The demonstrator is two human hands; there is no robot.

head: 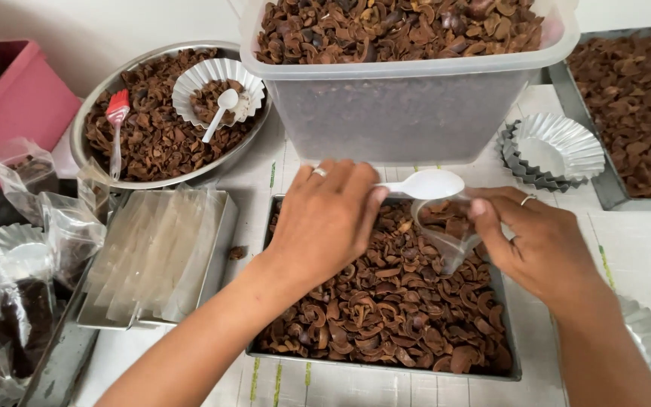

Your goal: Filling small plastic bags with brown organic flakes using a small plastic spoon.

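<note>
Fingers of the left hand (325, 218) pinch a white plastic spoon (423, 183), bowl level; the right hand (540, 241) grips 1 small clear bag (446, 230) open-mouthed beside it, both over the tray (510, 332) of brown dried pieces (386, 309), catching spills

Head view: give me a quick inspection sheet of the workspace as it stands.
Surface: table with a pale lined covering.
Job's things: white spoon; small clear bag partly filled with brown dried pieces; metal tray of the same pieces beneath.
Clutter: round bowl with red brush; plastic tub; stacked foil cups; tray of flat clear bags; filled bags.
Grippers: left hand holds the spoon; right hand holds the bag, fingers at its mouth.
Cables: nothing seen.
Surroundings: pink bin, white wall.
</note>
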